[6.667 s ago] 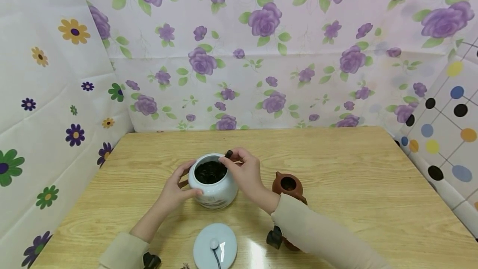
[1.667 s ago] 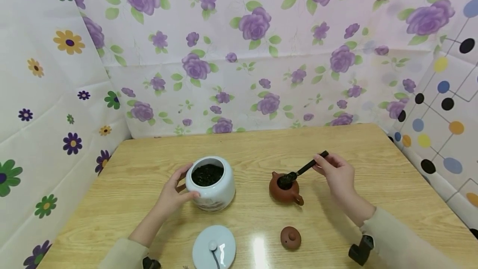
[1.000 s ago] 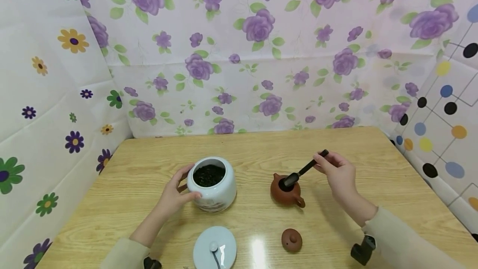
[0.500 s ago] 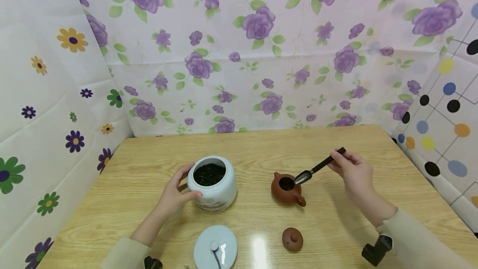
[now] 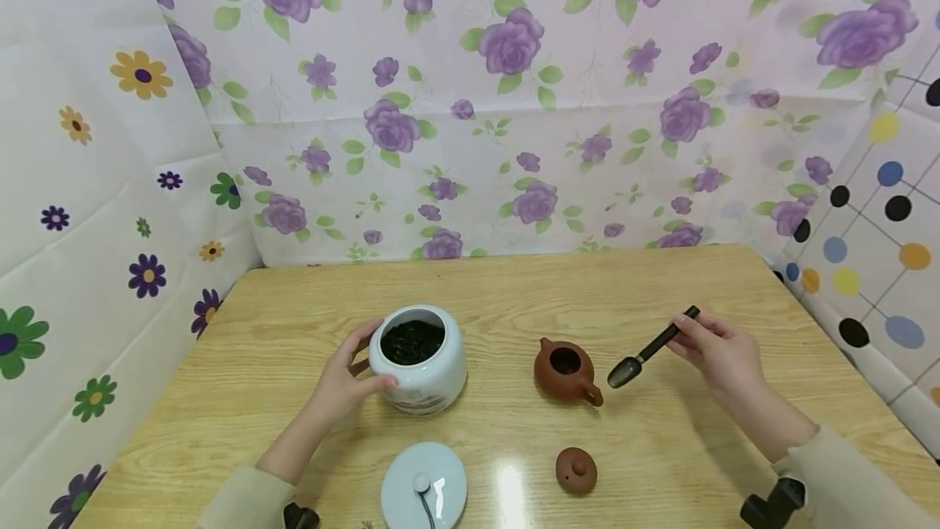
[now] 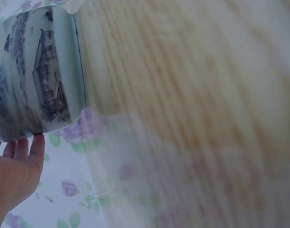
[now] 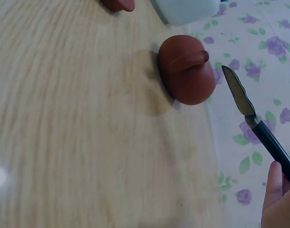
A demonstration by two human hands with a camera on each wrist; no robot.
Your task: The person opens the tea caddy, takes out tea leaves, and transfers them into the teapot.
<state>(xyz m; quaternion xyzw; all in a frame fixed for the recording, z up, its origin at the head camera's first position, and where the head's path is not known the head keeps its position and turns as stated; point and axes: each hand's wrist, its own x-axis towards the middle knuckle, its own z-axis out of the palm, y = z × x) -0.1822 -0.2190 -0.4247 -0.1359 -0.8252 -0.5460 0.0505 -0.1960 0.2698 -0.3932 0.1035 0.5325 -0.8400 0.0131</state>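
My left hand (image 5: pixel 345 378) holds the side of a white porcelain tea jar (image 5: pixel 433 378), thumb at the front and fingers round the far side. Dark tea leaves (image 5: pixel 413 342) show inside its open mouth. In the left wrist view the fingers meet the painted wall of the jar (image 6: pixel 35 76). My right hand (image 5: pixel 723 353) pinches the black handle of a tea scoop (image 5: pixel 626 371), whose bowl points down-left and looks bare. Left of the scoop stands a brown clay teapot (image 5: pixel 560 382), lid off, its handle toward the scoop. The right wrist view shows the scoop (image 7: pixel 240 95) beside the teapot (image 7: pixel 188 71).
The pale jar lid (image 5: pixel 423 484), with a knob and dark cord, lies at the table's front. Right of it sits the small brown teapot lid (image 5: pixel 576 471). Flowered cloth (image 5: pixel 470 186) hangs behind the wooden table (image 5: pixel 257 398).
Earlier the right hand was at the jar's mouth, then tipped leaves from the scoop into the teapot. Now the scoop has moved right and down, away from the teapot. The left hand stays on the jar.
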